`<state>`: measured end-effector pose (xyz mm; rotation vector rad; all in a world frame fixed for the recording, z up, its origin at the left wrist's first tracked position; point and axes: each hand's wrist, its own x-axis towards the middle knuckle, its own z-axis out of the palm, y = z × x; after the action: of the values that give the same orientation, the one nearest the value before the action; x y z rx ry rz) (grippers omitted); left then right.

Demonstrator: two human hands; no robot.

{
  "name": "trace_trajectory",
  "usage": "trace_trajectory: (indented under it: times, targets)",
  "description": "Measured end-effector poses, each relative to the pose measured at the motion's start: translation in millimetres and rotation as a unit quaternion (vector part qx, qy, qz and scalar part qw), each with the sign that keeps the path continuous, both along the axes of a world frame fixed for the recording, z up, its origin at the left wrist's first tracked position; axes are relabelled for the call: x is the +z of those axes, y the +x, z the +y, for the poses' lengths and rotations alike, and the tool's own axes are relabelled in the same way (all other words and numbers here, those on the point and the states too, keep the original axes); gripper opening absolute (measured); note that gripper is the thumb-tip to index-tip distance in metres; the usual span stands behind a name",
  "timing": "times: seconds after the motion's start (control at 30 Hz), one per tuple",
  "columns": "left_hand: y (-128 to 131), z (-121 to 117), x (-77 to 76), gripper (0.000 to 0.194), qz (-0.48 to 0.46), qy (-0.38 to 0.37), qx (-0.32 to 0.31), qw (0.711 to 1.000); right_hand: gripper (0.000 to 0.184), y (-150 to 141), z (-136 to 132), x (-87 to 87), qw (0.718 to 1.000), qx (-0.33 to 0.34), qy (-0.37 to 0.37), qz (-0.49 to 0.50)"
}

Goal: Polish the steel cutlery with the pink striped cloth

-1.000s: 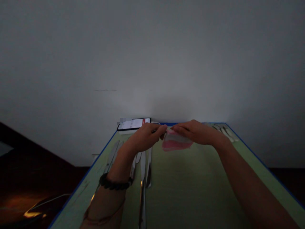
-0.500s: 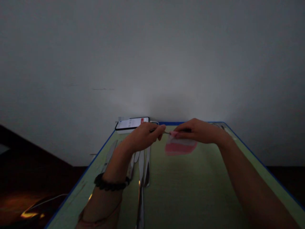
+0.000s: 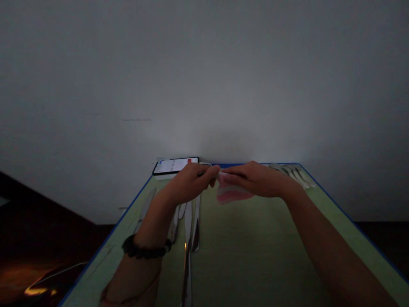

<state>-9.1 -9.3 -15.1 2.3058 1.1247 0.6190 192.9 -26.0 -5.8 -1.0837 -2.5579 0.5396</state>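
The green, blue-edged surface (image 3: 255,251) spread beneath the right hand (image 3: 258,181), whose fingers gripped a pink-and-white cloth (image 3: 234,196) above its far half, close against the left hand (image 3: 191,183). A lit smartphone (image 3: 175,165) lay at the far left corner, table knives (image 3: 188,226) nearer, while the left fingers pinched a slim utensil (image 3: 200,173), mostly hidden.

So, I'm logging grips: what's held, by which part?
The right hand holds a striped pink-and-white cloth by its upper part; the left hand, a slim dark utensil, exact part unclear.
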Motion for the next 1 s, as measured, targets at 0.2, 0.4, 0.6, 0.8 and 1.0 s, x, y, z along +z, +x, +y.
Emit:
trace_trajectory:
  times: [0.2,0.4,0.6,0.8,1.0]
  targets:
    - [5,-4,5.9,0.046,-0.005,0.032,-0.016,0.999,0.035,-15,0,-7.2,0.999,-0.01,0.045,0.002]
    - [3,-3,4.8,0.047,-0.004,0.043,0.0,0.999,0.035,-18,-2,-7.1,0.996,-0.028,0.087,-0.001]
    - [1,-1,2.8,0.047,0.01,0.026,-0.009,1.0,0.05,-5,-3,-3.2,1.0,0.015,0.009,-0.012]
    - [4,-3,4.1,0.047,0.02,0.031,-0.022,0.999,0.027,-3,-1,-0.2,0.999,0.017,0.048,-0.015]
    - [8,-4,5.7,0.046,0.051,0.093,-0.001,0.994,0.03,-13,0,-7.5,0.999,-0.011,0.048,0.022]
